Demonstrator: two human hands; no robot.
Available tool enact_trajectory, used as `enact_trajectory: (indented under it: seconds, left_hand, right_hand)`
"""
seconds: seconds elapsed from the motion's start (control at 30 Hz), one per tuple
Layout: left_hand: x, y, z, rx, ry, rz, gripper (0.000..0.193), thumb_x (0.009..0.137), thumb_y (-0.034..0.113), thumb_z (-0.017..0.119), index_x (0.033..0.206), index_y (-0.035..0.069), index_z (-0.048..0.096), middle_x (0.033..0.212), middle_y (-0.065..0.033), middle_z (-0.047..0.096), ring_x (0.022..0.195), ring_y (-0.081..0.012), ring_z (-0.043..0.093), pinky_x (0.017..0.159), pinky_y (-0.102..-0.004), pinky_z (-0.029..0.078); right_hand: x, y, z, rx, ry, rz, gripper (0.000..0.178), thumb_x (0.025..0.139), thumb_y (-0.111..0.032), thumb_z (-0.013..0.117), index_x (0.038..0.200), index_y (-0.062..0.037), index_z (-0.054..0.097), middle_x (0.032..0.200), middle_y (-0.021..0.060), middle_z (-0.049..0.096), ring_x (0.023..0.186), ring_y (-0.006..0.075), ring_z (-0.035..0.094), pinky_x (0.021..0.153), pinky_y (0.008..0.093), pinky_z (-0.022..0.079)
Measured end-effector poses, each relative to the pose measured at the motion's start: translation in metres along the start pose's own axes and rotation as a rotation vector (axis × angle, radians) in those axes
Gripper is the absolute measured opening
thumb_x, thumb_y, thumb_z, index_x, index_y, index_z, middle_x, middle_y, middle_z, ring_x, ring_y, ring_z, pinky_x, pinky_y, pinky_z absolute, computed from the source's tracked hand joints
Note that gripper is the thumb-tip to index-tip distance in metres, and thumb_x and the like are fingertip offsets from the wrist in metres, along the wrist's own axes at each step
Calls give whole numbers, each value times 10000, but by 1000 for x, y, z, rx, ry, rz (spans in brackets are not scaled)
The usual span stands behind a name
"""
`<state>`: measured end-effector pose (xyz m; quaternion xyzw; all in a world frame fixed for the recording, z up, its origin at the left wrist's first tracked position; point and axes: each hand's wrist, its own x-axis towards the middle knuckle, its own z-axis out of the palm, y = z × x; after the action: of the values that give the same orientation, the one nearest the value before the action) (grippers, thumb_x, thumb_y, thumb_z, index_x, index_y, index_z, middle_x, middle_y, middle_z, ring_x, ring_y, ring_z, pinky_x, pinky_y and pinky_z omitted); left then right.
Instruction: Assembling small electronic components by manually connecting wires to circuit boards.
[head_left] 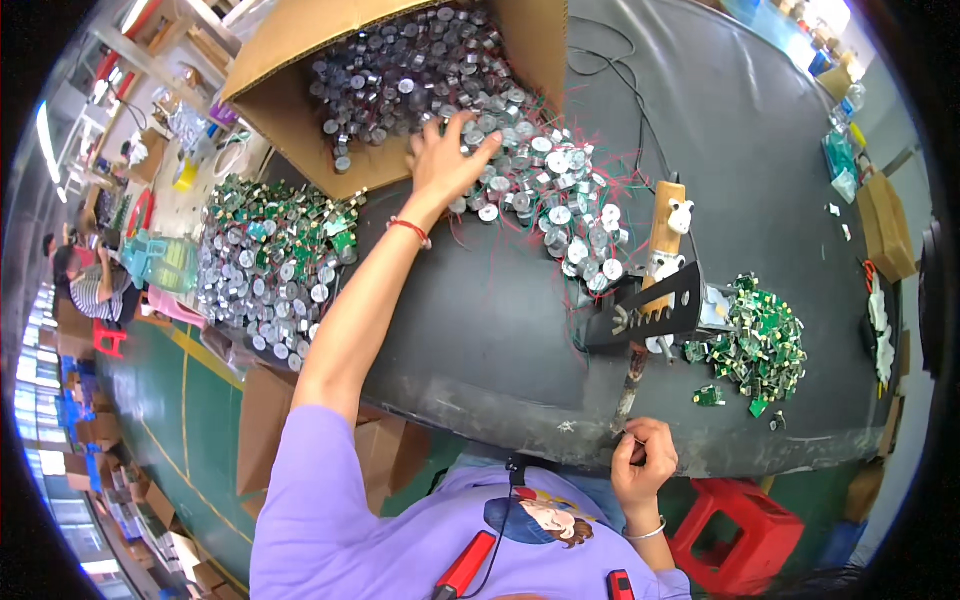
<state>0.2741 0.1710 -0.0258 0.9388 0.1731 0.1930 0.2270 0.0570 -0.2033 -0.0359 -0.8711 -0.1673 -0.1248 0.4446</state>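
My left hand (447, 160) is spread over the heap of small round silver parts with thin red and green wires (560, 185), at the mouth of a cardboard box lying on its side. Its fingers touch the parts and none is clearly gripped. Near the table's front edge my right hand (645, 460) is pinched closed; what lies between thumb and finger is too small to make out. Just above it is the tip of a soldering iron (634, 385) with a wooden handle (665, 220), which rests in a black metal stand (655, 305).
The cardboard box (290, 60) holds many more silver parts. Left of my arm lies a pile of silver parts with green boards (270, 265). Small green circuit boards (760, 345) are heaped right of the stand. A black cable (640, 110) crosses the mat; a red stool (740, 535) stands below.
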Motion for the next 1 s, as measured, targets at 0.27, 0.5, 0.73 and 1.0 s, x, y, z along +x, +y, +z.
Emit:
enact_trajectory:
  seconds: [0.27, 0.5, 0.73, 1.0]
  left_hand:
    - [-93, 41, -7, -272, -123, -30, 628, 831, 571, 582, 1290, 155, 477, 1403, -216, 296, 1312, -409, 271, 1046, -546, 248]
    - [-155, 54, -97, -357, -472, 215, 613, 869, 389, 637, 1362, 75, 453, 1328, -145, 475, 1208, -253, 489, 1022, -361, 366]
    - [-224, 49, -116, 57, -165, 208, 239, 850, 104, 618, 1083, 62, 585, 1063, -124, 586, 855, -247, 623, 711, -351, 491]
    - [-212, 37, -70, -70, -315, 113, 363, 755, 227, 745, 1052, 80, 598, 908, -93, 514, 703, -204, 550, 653, -335, 467]
  right_hand:
    - [-2, -1, -4, 79, -69, -35, 96, 756, 35, 583, 710, -5, 510, 821, 126, 628, 522, 162, 492, 434, 254, 382]
    - [-16, 6, -15, 494, -17, 195, 115, 893, -75, 465, 827, 6, 512, 907, 156, 611, 686, 154, 551, 607, 256, 459]
    - [-40, 13, -26, 294, 11, 115, 37, 844, -23, 545, 829, -1, 570, 1008, 173, 586, 926, 247, 560, 812, 334, 454]
    - [-41, 1, -27, 416, -139, -9, 23, 835, -17, 551, 829, 5, 556, 997, 189, 601, 891, 268, 581, 791, 348, 470]
